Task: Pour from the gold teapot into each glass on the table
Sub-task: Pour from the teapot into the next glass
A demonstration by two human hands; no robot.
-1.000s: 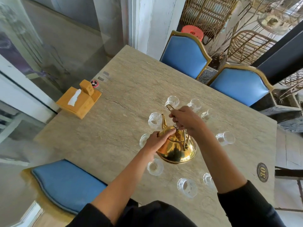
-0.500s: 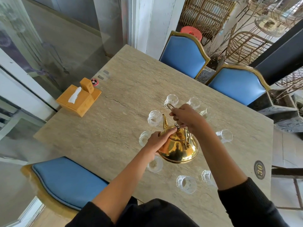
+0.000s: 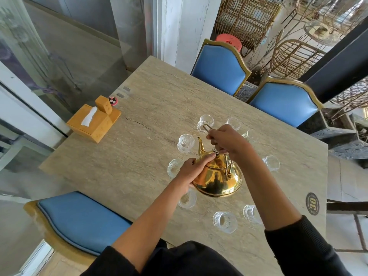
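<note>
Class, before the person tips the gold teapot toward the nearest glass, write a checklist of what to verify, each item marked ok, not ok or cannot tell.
1. Right hand has a grip on the handle of the gold teapot: ok.
2. Left hand steadies the teapot's body near the lid: ok.
3. Lid knob seated on the lid: ok.
4. Spout points toward the glass by the spout: ok.
5. That glass stands upright on the table: ok.
6. Liquid inside the teapot: cannot tell.
</note>
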